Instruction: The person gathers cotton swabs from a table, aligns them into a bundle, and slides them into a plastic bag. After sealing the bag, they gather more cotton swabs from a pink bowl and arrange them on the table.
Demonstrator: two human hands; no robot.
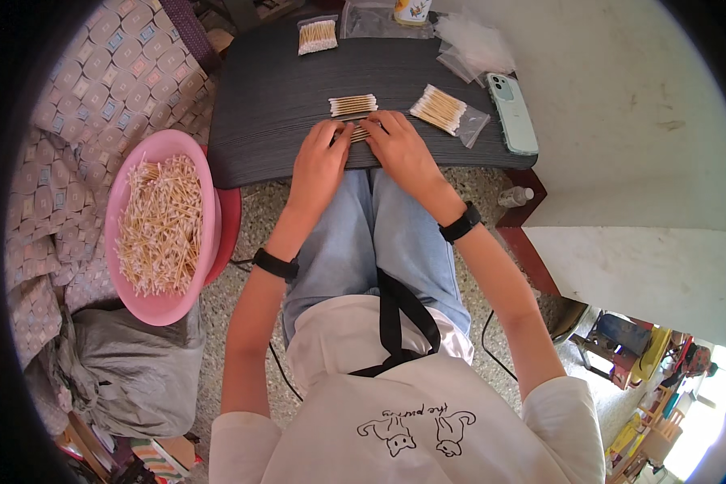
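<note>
At the near edge of the dark table, my left hand and my right hand close in from both sides on a small bunch of cotton swabs. Fingers of both hands press on its ends, hiding the tips. Just beyond lies a neat row of cotton swabs, side by side with white tips at left and right. To the right of my right hand is a clear plastic bag of cotton swabs, its bare flap toward the wall. Another filled bag lies at the far side.
A pink basin heaped with loose cotton swabs stands left of the table. A pale green phone and clear empty bags lie along the right side, by the wall. A cup stands at the back.
</note>
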